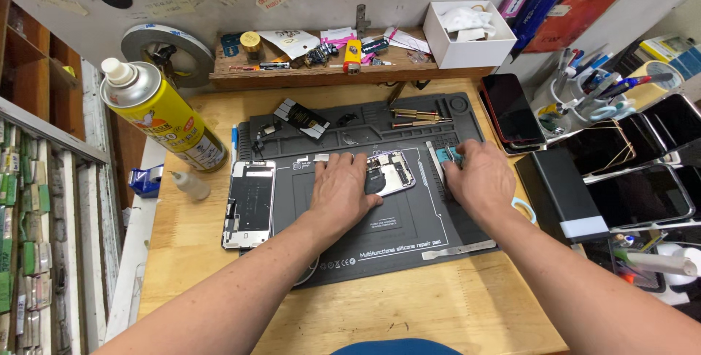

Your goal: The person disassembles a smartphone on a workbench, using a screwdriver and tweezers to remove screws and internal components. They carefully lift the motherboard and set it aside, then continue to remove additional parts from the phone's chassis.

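An opened phone body [393, 171] with bare inner parts lies on a dark grey silicone repair mat [409, 224]. My left hand [340, 191] rests palm down on the mat, its fingers lying on the phone body's left side. My right hand [478, 178] is at the mat's right edge, fingers closed around a small teal tool [450, 155] beside a flat metal strip. A detached phone screen [250, 203] lies face down at the mat's left edge.
A yellow spray can [162, 116] and a small dropper bottle [190, 185] stand left. Screwdrivers [418, 116] lie in the mat's top tray. A metal spudger [458, 249] lies at the mat's lower right. Several phones [635, 172] and a pen cup [577, 103] crowd the right side.
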